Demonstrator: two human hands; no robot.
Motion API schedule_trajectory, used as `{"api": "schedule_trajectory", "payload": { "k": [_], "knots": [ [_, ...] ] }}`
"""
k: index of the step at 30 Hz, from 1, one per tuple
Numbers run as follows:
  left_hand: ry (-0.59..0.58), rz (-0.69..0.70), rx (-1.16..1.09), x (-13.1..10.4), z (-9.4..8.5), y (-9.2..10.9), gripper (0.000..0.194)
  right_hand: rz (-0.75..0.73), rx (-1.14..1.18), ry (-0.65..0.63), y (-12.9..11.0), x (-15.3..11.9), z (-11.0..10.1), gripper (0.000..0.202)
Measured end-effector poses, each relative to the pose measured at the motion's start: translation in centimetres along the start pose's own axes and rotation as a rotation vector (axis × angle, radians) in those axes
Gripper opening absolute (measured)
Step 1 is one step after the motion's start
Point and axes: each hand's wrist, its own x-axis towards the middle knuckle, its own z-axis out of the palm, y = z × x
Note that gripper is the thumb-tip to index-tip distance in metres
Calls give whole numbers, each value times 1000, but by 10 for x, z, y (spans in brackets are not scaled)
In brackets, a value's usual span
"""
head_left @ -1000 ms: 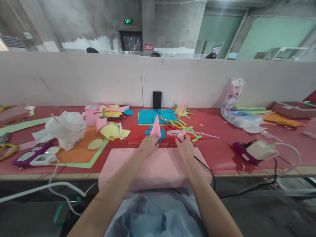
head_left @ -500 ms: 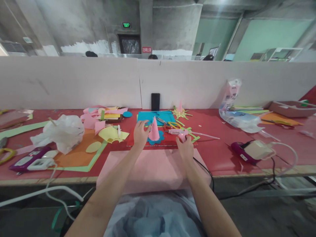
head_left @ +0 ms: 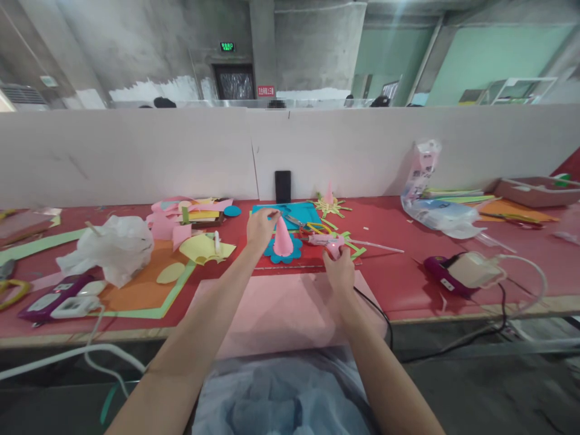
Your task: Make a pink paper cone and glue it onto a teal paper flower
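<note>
A pink paper cone [head_left: 283, 240] stands over a scalloped blue paper flower [head_left: 296, 251], leaning slightly left. My left hand [head_left: 261, 231] is closed at the cone's tip, thumb and fingers pinched together there. My right hand [head_left: 339, 269] grips a pink hot glue gun [head_left: 333, 246]; its nozzle points left toward the cone, and a clear glue stick [head_left: 376, 246] juts from its back. Scissors with yellow handles [head_left: 319, 228] lie behind the gun on a blue sheet [head_left: 267, 210]. Green paper strips [head_left: 356, 246] lie partly hidden under the gun.
Behind stands another pink cone [head_left: 328, 194] on yellow-green strips, near a black phone [head_left: 283, 186]. To the left are paper scraps [head_left: 165, 225], a crumpled white bag [head_left: 115, 248] and a purple power strip [head_left: 57, 296]. A second power strip [head_left: 446, 278] and plastic packaging [head_left: 426, 181] lie right.
My left hand has gone from open beside the cone to pinched at its tip. The cone now leans left and more of the blue flower shows. My right hand has hardly moved.
</note>
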Motion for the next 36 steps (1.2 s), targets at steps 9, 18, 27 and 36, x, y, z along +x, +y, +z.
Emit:
{"api": "schedule_trajectory", "payload": {
  "k": [9, 18, 27, 36],
  "knots": [
    [35, -12, -38, 10, -16, 3, 22, -14, -7, 20, 2, 1, 2, 52],
    [-99, -2, -14, 13, -22, 0, 22, -12, -1, 12, 3, 2, 3, 52],
    [-175, 32, 53, 15, -24, -4, 21, -16, 19, 14, 4, 2, 4, 53],
    [-148, 48, -87, -2, -21, -4, 25, 0, -1, 2, 0, 0, 0, 49]
  ]
}}
